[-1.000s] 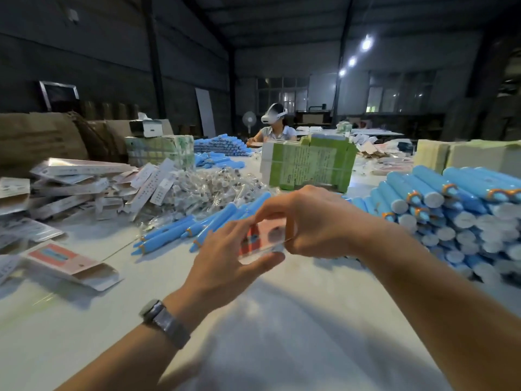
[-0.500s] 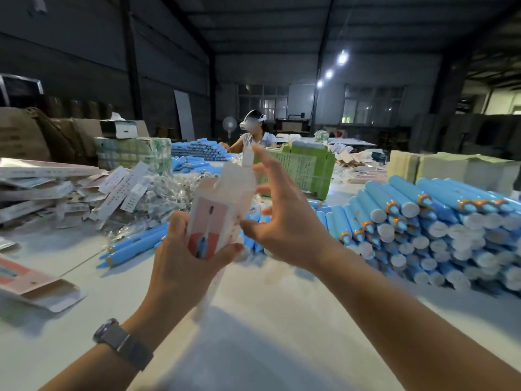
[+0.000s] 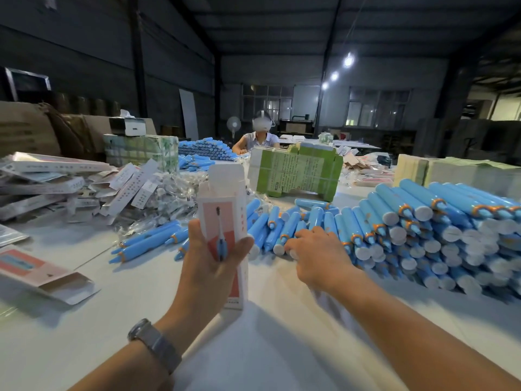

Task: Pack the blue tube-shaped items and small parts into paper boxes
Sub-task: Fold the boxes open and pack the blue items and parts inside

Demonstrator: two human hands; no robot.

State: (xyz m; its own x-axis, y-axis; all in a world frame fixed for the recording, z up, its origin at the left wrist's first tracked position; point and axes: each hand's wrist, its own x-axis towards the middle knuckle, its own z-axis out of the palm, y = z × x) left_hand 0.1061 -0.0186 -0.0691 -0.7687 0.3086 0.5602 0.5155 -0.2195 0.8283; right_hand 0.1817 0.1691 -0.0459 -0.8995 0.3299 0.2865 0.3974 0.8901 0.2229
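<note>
My left hand (image 3: pixel 208 266) grips a tall white and pink paper box (image 3: pixel 222 210), held upright with its top flap open. My right hand (image 3: pixel 315 252) reaches down onto loose blue tubes (image 3: pixel 284 230) lying on the white table (image 3: pixel 253 348); its fingers curl over the tube ends, and whether they hold one I cannot tell. A big stack of blue tubes with white caps (image 3: pixel 439 230) lies to the right. More blue tubes (image 3: pixel 146 244) lie left of the box. A heap of small parts in clear bags (image 3: pixel 169 193) sits behind them.
Flat folded boxes (image 3: pixel 42 272) lie at the left edge, with piles of leaflets and cartons (image 3: pixel 56 176) behind. A green carton bundle (image 3: pixel 298 176) stands mid-table. Another person (image 3: pixel 258 136) sits at the far end. Pale stacked boxes (image 3: pixel 451 170) are at the right.
My right hand left the box's top and dropped right onto the loose blue tubes. My left hand keeps the box upright, its flap standing open.
</note>
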